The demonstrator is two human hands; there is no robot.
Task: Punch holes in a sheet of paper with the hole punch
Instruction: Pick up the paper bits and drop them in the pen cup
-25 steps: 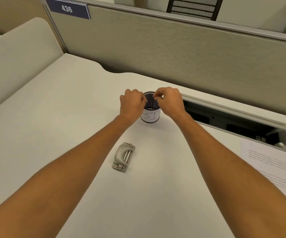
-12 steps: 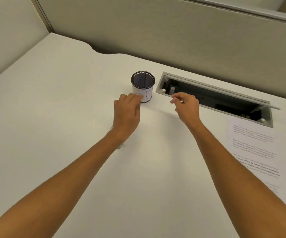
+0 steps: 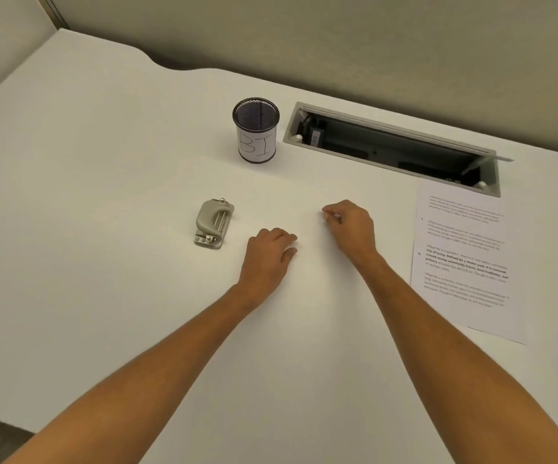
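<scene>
Nearest, left hand [image 3: 268,252] and right hand [image 3: 351,226] over the table [image 3: 103,296], loosely curled, holding nothing. Right: sheet of paper [image 3: 461,262], thin, floppy; best lifted by an edge. Beyond left: hole punch [image 3: 213,223], rigid, weighty-looking; best gripped across the body.

The white counter [image 3: 103,296] carries a grey hole punch [image 3: 213,223], a mesh cup [image 3: 256,130] and a printed sheet [image 3: 465,259].
</scene>
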